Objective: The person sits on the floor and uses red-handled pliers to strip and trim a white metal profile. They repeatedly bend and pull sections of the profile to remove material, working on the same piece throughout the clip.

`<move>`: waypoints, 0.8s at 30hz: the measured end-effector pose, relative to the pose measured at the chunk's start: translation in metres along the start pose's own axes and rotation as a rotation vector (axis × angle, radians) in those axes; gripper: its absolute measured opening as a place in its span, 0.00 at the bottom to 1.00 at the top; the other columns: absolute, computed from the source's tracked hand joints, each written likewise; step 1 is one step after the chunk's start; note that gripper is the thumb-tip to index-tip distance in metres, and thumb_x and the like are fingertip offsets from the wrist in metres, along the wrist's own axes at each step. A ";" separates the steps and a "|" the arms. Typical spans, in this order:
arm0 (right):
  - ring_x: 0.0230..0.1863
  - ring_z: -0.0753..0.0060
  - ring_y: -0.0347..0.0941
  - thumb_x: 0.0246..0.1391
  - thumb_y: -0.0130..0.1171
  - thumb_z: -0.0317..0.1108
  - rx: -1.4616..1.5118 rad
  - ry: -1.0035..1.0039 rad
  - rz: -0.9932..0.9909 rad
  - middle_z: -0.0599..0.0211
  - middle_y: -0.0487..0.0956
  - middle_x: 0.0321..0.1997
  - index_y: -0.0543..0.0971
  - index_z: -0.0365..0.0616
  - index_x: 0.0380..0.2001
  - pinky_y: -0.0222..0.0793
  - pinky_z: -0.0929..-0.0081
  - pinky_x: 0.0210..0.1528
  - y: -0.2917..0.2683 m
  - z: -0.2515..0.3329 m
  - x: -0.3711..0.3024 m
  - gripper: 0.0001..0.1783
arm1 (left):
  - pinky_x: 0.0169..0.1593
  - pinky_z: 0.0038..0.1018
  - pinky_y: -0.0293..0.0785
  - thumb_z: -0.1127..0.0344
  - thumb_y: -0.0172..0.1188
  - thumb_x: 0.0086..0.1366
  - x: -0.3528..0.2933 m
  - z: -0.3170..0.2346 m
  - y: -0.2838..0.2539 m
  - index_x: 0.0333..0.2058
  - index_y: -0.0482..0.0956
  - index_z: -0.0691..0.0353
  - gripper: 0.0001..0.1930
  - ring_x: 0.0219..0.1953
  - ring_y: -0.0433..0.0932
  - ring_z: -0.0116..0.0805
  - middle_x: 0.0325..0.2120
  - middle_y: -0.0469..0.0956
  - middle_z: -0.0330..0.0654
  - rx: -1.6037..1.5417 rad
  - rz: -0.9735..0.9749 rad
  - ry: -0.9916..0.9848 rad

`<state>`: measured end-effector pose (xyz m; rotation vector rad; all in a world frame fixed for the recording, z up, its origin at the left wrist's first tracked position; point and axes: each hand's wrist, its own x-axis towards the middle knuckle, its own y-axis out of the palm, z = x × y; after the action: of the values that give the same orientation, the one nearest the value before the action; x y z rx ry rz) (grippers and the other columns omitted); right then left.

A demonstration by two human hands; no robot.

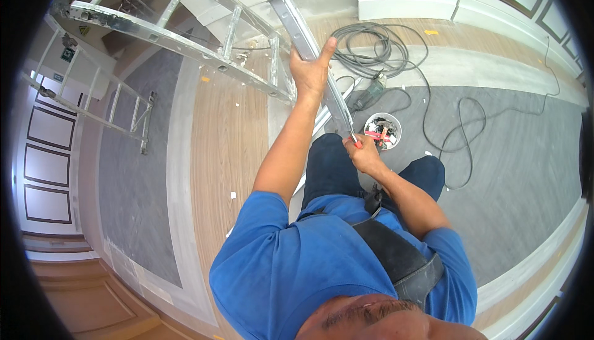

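Observation:
A long grey metal channel strip slants from the upper middle down toward my lap. My left hand grips the strip partway along, thumb stretched up beside it. My right hand is closed on a small red-handled tool whose tip meets the strip's lower end. I look down over my blue shirt, dark trousers and a black strap across my chest.
An aluminium ladder stands just left of the strip, and a second ladder lies further left. On the grey and wood floor below are a coiled black cable, a power tool and a white bucket of small items.

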<state>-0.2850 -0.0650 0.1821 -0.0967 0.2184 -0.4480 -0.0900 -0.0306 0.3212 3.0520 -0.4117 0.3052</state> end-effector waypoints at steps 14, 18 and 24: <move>0.36 0.77 0.77 0.60 0.62 0.40 -0.357 0.009 -0.057 0.64 0.78 0.32 0.79 0.40 0.41 0.71 0.71 0.38 -0.009 -0.036 0.003 0.15 | 0.73 0.36 0.53 0.59 0.63 0.69 0.011 0.035 0.017 0.73 0.44 0.73 0.46 0.73 0.58 0.53 0.71 0.55 0.65 0.129 -0.209 0.211; 0.38 0.78 0.75 0.61 0.62 0.38 0.035 0.188 0.206 0.65 0.80 0.37 0.79 0.40 0.46 0.70 0.73 0.41 -0.022 -0.049 -0.006 0.15 | 0.51 0.36 0.74 0.62 0.62 0.70 0.029 0.019 0.001 0.71 0.50 0.65 0.39 0.51 0.75 0.47 0.57 0.68 0.56 0.058 -0.171 0.239; 0.35 0.79 0.73 0.62 0.61 0.35 0.148 0.079 0.443 0.71 0.79 0.35 0.79 0.41 0.47 0.69 0.75 0.38 -0.041 -0.022 -0.010 0.14 | 0.17 0.24 0.63 0.66 0.60 0.70 0.023 0.006 -0.003 0.48 0.67 0.56 0.13 0.20 0.66 0.24 0.29 0.66 0.36 -0.470 0.095 -0.139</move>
<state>-0.3164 -0.0982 0.1680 0.1138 0.2751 -0.0259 -0.0665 -0.0344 0.3198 2.6039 -0.5470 -0.0062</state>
